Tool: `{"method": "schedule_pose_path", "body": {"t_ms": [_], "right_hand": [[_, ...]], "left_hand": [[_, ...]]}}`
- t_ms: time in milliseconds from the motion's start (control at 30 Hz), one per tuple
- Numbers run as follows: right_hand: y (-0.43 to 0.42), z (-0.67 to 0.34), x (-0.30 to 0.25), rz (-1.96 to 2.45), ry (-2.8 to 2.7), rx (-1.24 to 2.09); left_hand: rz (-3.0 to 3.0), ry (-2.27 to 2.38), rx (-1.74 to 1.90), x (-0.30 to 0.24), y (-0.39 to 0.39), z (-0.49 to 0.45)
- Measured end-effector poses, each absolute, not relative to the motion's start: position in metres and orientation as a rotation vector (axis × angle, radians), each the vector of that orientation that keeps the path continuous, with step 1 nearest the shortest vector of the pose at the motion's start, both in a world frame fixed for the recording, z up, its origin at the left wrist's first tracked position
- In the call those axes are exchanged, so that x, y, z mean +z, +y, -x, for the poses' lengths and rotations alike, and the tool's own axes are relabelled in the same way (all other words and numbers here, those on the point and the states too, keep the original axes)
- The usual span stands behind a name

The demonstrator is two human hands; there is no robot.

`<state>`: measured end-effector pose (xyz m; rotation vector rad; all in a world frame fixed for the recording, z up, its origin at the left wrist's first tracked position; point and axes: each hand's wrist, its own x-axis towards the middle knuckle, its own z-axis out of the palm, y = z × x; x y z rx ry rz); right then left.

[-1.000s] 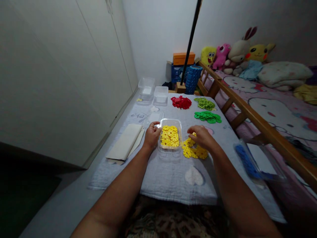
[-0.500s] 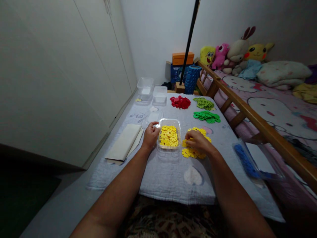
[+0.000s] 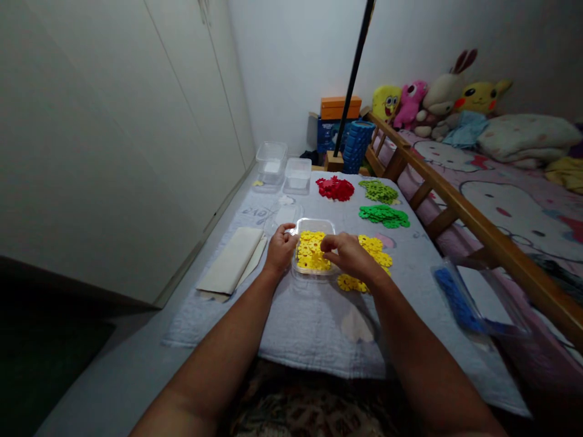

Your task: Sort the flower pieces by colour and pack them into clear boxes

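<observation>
- Since the earlier frame, the right hand [image 3: 345, 252] has been carried leftward from the loose yellow pieces [image 3: 370, 255] and is now held over the clear tray [image 3: 313, 226], above its right half.
- The left hand [image 3: 280, 249] has stayed where it was, pressed to the tray's left wall with the fingers curled round the rim, so that the tray is grasped.
- The right hand's fingers are bunched with the tips drawn together over the tray's contents; whether a piece is pinched between them cannot be told.
- The tray is set on the pale quilt [image 3: 300, 309], directly between the two hands, and is filled with yellow flower-shaped discs [image 3: 308, 252].
- The tray's long axis is run away from the person, toward the far wall; its open side is turned up.
- The loose yellow pieces are spread on the quilt just to the right of the tray, partly hidden by the right wrist.
- Farther off, a red pile [image 3: 335, 188] and two green piles [image 3: 383, 213] are laid on the quilt, well apart from the hands.
- Two empty clear tubs [image 3: 285, 167] are placed at the quilt's far left corner.
</observation>
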<state>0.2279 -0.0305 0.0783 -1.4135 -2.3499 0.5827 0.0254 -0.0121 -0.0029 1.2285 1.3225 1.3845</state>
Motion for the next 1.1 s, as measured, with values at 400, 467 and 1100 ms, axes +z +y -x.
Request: {"method": "schedule_pose_path", "body": {"t_ms": [400,467,1100], "right_hand": [[-0.026,-0.253,0.072,1.528,-2.198,0.414],[-0.026,-0.273,0.071,1.536,-2.207,0.456],[-0.045,-0.292,0.034,1.641,-2.464,0.454]], "left_hand": [[-1.221,1.307,1.387,-0.004,-0.011,-0.026],[-1.216,1.307,1.386,-0.004,-0.011,-0.026],[-1.239,1.314,1.374,-0.001,-0.014,-0.026]]}}
